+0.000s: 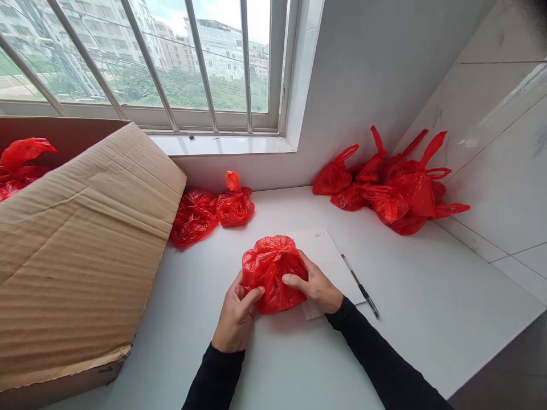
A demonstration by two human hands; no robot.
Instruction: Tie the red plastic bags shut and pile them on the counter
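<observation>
Between my two hands is a red plastic bag [273,267], gathered into creases near its top; what is inside cannot be seen. My left hand [236,313] grips its lower left side, thumb across the front. On the right side my right hand [318,285] is closed on the bag, thumb on the front and fingers behind. Partly under the bag and my right hand lies a sheet of white paper [327,262] with small marks at its top. A black pen [361,286] rests along the paper's right edge.
A large cardboard box [85,239] takes up the left, with red bags [21,165] inside. Two tied red bags [235,205] sit beside it near the wall. Several more red bags [397,185] are piled in the back right corner. Behind stands a barred window [205,68].
</observation>
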